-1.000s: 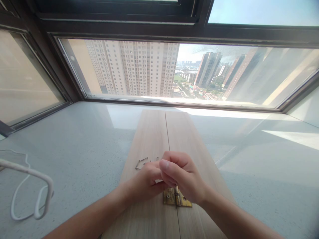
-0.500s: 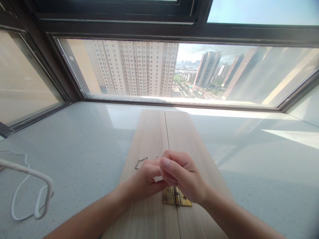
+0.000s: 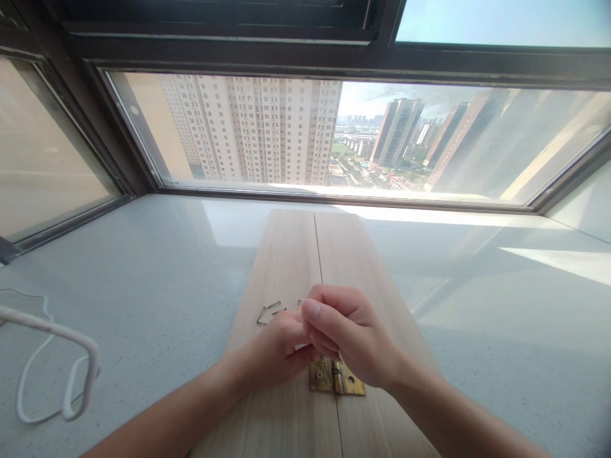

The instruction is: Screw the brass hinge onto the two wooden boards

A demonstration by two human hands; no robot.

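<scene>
- Hinge: yellow metal, dark in spots, lying flat across the thin line between the left board and the right board. Well away from the far edge of both boards. Top part hidden by the hands.
- On the left half of the hinge: a screw head. On the right half: a round hole.
- Right hand: fingers curled in, thumb on top, right by the hinge. Cannot tell about anything held inside.
- Left hand: fingers bent, up against the right hand or just beside it, over the left board. Cannot tell about a grip on anything, with the fingertips hidden.
- Small screws: loose, near the left edge of the left board, just past the left hand.
- Both boards: pale wood, long, side by side on the white window sill, far ends near its back edge.
- White cord: bent in loops, far off to the left of the boards.
- Past the back edge of the sill: a wide window, with tall buildings outside.
</scene>
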